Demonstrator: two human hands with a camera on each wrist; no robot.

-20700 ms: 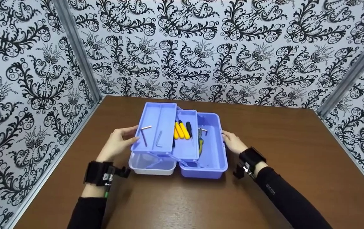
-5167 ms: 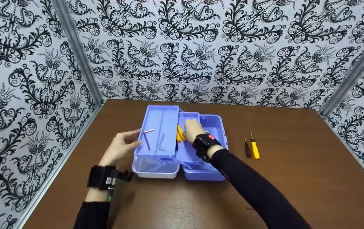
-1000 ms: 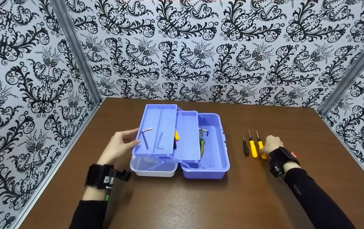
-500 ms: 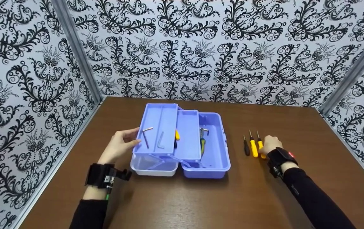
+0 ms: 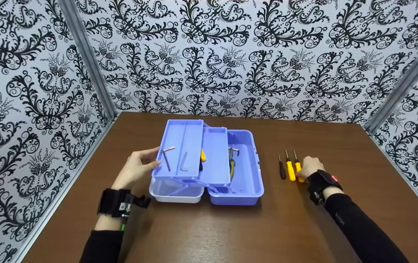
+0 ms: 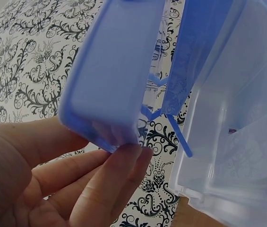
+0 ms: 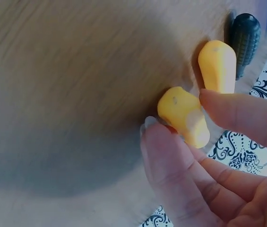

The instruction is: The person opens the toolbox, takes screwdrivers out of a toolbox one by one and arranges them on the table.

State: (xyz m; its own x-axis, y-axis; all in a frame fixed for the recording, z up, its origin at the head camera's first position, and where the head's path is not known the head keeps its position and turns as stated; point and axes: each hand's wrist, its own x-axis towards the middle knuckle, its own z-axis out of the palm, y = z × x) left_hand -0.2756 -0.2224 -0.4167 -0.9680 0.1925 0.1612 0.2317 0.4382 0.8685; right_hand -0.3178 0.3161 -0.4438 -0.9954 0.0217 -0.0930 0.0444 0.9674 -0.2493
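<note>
1. Screwdriver in the right hand: yellow handle.
2. Beside that hand: second screwdriver, yellow-handled; third screwdriver, black-handled.
3. Toolbox at the left hand: lilac-blue; lid, translucent white.
4. Hex key near that hand: brown and copper; second hex key, grey.
5. Table beneath both hands: brown.
6. Wall facing me, beyond both hands: black floral scrollwork on white.
7. Sleeves behind both hands: black.

The bare left hand is bent into a pinching grip, the black-sleeved left arm pointing forward. The bare right hand pinches, knuckles up, the black-sleeved right arm slanting inward.
</note>
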